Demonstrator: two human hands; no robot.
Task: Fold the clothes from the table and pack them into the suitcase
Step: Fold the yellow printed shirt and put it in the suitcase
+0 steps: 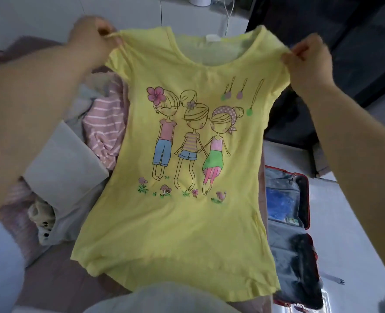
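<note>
Our left hand (pixel 92 36) pinches one shoulder seam of a yellow T-shirt (pixel 182 222), and our right hand (pixel 309 55) pinches the other, both closed tight on the cloth. We hold the shirt spread between them, printed front facing us, neckline at the top and hem hanging toward our body, so its long axis runs from neck to hem. The cloth looks thin, light and limp; we judge it will sag wherever unsupported, so the shoulders are the sensible place to grip. Behind the shirt, to its left, a pink striped garment (pixel 103 129) and a pale folded piece (pixel 67 168) lie on the counter. To the shirt's right, the open red-edged suitcase (pixel 305 199) lies low.
</note>
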